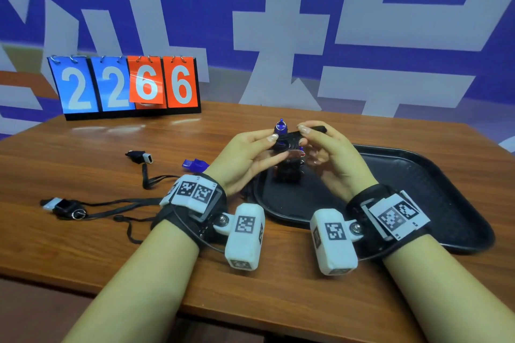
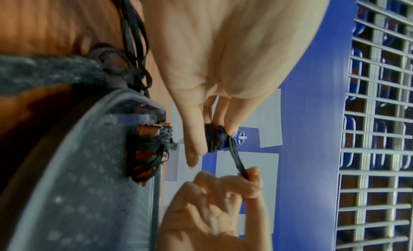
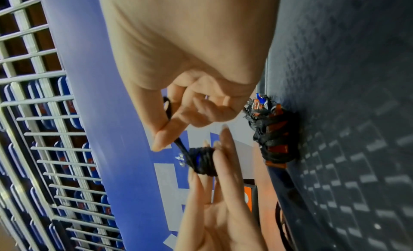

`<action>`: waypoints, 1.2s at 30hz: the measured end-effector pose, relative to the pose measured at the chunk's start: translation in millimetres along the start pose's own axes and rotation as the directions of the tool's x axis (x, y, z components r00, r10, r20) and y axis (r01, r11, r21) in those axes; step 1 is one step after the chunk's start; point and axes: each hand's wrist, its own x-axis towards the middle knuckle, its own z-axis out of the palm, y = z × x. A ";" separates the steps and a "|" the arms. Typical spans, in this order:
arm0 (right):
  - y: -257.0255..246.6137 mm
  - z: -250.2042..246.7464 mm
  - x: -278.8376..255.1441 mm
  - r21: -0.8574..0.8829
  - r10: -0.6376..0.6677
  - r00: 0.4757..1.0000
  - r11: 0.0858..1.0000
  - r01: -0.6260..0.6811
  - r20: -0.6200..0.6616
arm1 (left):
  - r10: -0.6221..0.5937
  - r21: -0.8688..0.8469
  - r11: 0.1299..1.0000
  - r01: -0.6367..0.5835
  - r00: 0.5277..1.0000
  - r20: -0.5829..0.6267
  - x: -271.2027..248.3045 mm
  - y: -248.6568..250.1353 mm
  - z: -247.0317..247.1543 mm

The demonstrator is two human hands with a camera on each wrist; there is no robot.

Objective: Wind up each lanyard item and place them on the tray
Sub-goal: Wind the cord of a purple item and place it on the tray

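Note:
My left hand (image 1: 269,145) holds a blue whistle (image 1: 282,133) above the near-left part of the black tray (image 1: 418,175). Black lanyard cord is wound round the whistle's body (image 2: 215,139), and its metal ring sticks out at the top. My right hand (image 1: 306,132) pinches the free end of that cord (image 2: 240,163) between thumb and forefinger, pulled taut off the bundle (image 3: 202,161). An orange whistle wrapped in black cord (image 1: 288,172) lies on the tray under my hands; it also shows in the wrist views (image 3: 274,136).
To the left on the wooden table (image 1: 83,245) lie a bare blue whistle (image 1: 195,165), a black whistle with a white mouthpiece (image 1: 140,156) and another black one (image 1: 64,205), their loose lanyards (image 1: 133,203) trailing toward my left wrist. A flip scoreboard (image 1: 125,86) stands at the back left.

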 end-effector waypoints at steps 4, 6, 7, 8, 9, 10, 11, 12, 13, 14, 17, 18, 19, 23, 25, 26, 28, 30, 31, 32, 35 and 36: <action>-2.3 0.6 0.2 0.173 0.039 0.999 0.984 -0.042 0.016 | 0.029 0.092 0.996 -0.019 0.994 -0.108 2.4 -5.8 1.5; 0.5 0.1 1.5 0.126 0.054 0.998 0.991 -0.050 -0.026 | 0.057 0.133 0.990 -0.039 0.989 -0.137 3.9 -7.8 1.7; 2.1 0.1 1.6 0.059 0.058 0.997 0.997 -0.055 -0.054 | 0.072 0.159 0.986 -0.048 0.986 -0.150 4.8 -8.3 1.0; 4.0 0.1 1.8 -0.027 0.054 0.996 0.998 -0.056 -0.071 | 0.084 0.185 0.981 -0.055 0.984 -0.158 5.3 -8.2 0.8; 5.6 0.7 1.5 -0.109 0.047 0.997 0.993 -0.054 -0.064 | 0.091 0.210 0.976 -0.056 0.983 -0.161 5.1 -7.5 0.8; 7.1 1.5 0.7 -0.171 0.041 0.998 0.984 -0.047 -0.040 | 0.093 0.236 0.970 -0.054 0.983 -0.159 4.6 -6.9 1.3; 8.1 2.7 -0.1 -0.211 0.039 0.999 0.977 -0.042 -0.018 | 0.097 0.259 0.964 -0.053 0.983 -0.158 4.0 -6.4 1.7; 8.5 3.9 -0.6 -0.244 0.038 0.999 0.969 -0.040 -0.012 | 0.101 0.282 0.958 -0.054 0.983 -0.154 3.3 -6.1 2.1; 8.7 4.5 -0.6 -0.285 0.030 0.999 0.958 -0.036 -0.025 | 0.101 0.307 0.950 -0.052 0.984 -0.146 2.4 -5.6 2.1; 9.3 4.1 0.0 -0.334 0.015 0.999 0.942 -0.030 -0.046 | 0.096 0.331 0.942 -0.047 0.987 -0.133 1.7 -5.6 2.2; 10.8 1.5 1.5 -0.467 -0.074 0.993 0.884 0.025 -0.087 | 0.079 0.411 0.911 -0.035 0.993 -0.091 2.1 -6.5 0.8; 11.2 0.8 1.8 -0.497 -0.108 0.990 0.866 0.048 -0.092 | 0.083 0.434 0.900 -0.034 0.992 -0.093 2.6 -6.9 0.9; 11.0 0.5 1.8 -0.512 -0.133 0.987 0.857 0.065 -0.096 | 0.091 0.453 0.891 -0.034 0.990 -0.104 2.8 -7.0 1.1; 8.9 3.0 0.5 -0.489 -0.131 0.989 0.868 0.084 -0.063 | 0.133 0.539 0.842 -0.025 0.977 -0.164 4.1 -6.7 0.6; 8.1 3.8 -0.7 -0.496 -0.108 0.993 0.865 0.073 -0.042 | 0.139 0.553 0.833 -0.012 0.972 -0.189 4.0 -6.5 -0.8; 7.7 4.2 -1.3 -0.498 -0.097 0.995 0.865 0.067 -0.035 | 0.142 0.556 0.831 -0.007 0.969 -0.201 4.3 -6.6 -1.5; 6.4 5.2 -2.4 -0.483 -0.073 0.997 0.874 0.052 -0.025 | 0.150 0.542 0.840 -0.009 0.965 -0.216 3.7 -6.2 -1.6; 5.2 6.5 -3.4 -0.462 -0.052 0.998 0.886 0.036 -0.022 | 0.144 0.507 0.862 -0.012 0.965 -0.220 2.8 -5.6 -2.4; 4.5 6.7 -4.0 -0.463 -0.049 0.998 0.886 0.031 -0.026 | 0.133 0.492 0.870 -0.012 0.968 -0.212 2.6 -5.6 -3.1; 3.9 6.8 -4.3 -0.476 -0.052 0.998 0.879 0.031 -0.032 | 0.123 0.489 0.872 -0.009 0.972 -0.202 2.5 -5.8 -4.0; 3.8 6.1 -3.0 -0.552 -0.078 0.995 0.833 0.033 -0.058 | 0.139 0.549 0.836 -0.010 0.971 -0.194 2.4 -5.7 -4.9; 4.3 6.0 -2.3 -0.569 -0.088 0.994 0.822 0.036 -0.064 | 0.153 0.560 0.829 -0.019 0.969 -0.194 2.9 -5.3 -4.9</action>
